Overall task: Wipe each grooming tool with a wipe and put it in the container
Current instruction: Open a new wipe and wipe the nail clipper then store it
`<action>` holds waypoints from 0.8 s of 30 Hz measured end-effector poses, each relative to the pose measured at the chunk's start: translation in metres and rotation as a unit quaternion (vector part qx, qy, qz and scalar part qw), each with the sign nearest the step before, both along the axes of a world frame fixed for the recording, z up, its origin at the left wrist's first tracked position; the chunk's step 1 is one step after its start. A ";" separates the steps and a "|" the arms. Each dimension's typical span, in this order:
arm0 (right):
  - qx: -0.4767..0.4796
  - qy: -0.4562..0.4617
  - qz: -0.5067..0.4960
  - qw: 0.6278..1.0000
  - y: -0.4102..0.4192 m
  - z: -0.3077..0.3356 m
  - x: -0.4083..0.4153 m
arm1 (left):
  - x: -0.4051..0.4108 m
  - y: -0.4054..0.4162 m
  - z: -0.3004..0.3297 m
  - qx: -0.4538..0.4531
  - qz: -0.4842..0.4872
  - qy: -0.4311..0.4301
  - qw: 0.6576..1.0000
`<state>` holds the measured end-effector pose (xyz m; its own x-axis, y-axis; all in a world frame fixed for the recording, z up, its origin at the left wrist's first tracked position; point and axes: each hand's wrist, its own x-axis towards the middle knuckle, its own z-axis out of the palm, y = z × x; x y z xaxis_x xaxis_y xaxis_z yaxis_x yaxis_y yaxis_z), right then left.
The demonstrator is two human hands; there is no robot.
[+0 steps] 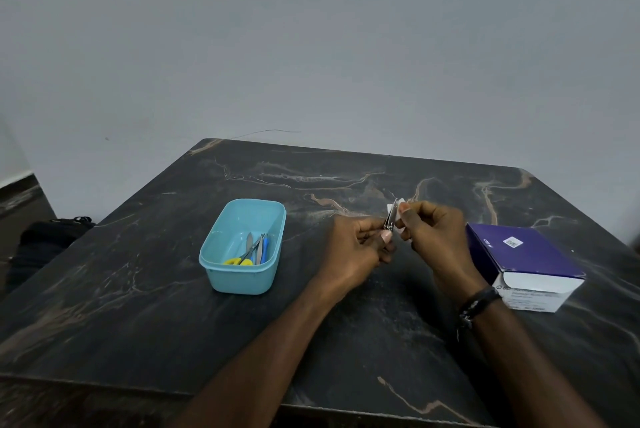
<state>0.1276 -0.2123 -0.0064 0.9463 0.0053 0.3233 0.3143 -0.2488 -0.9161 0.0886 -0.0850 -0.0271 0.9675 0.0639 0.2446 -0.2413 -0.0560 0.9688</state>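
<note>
My left hand [360, 247] pinches the lower end of a small metal nail clipper [390, 219], which stands tilted upright above the table. My right hand [433, 233] pinches a white wipe [394, 208] against the clipper's upper part. A light blue plastic container [242, 275] sits to the left of my hands. Inside it lie yellow-handled scissors [239, 260], a metal nail file [249, 241] and a blue-handled tool [265, 251].
A purple and white box [526, 261] rests on the dark marble table [138, 306] at the right, close to my right wrist. A black bag [45, 237] lies on the floor beyond the table's left edge. A grey wall stands behind.
</note>
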 end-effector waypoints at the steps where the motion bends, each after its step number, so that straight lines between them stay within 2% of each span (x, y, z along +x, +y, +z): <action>1: -0.025 -0.019 0.002 1.000 0.000 -0.001 0.001 | 0.001 0.000 -0.001 0.002 0.012 -0.011 1.000; 5: -0.165 -0.032 0.041 0.985 -0.001 -0.005 0.003 | 0.007 0.004 -0.002 -0.037 0.108 -0.033 0.993; 8: -0.187 -0.018 0.054 0.981 0.001 -0.006 0.002 | 0.009 0.010 -0.001 -0.067 0.133 -0.038 0.988; 13: -0.057 -0.029 -0.006 0.998 -0.002 -0.003 0.003 | 0.009 0.004 -0.005 -0.044 0.089 -0.021 0.995; 16: 0.029 0.009 -0.032 0.999 -0.004 0.000 0.002 | 0.006 0.001 -0.004 -0.026 0.046 -0.016 0.998; 19: 0.096 0.055 -0.013 0.994 -0.007 0.000 0.004 | 0.006 0.001 -0.005 0.005 0.031 -0.009 0.999; 24: 0.138 0.101 0.040 0.984 -0.006 0.004 0.004 | 0.004 0.002 -0.002 0.010 0.049 0.004 0.999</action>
<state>0.1316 -0.2184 -0.0024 0.9916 0.0220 0.1275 0.1267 0.0360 -0.9913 0.0927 -0.0826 -0.0295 0.9588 0.1545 0.2386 -0.2253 -0.0986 0.9693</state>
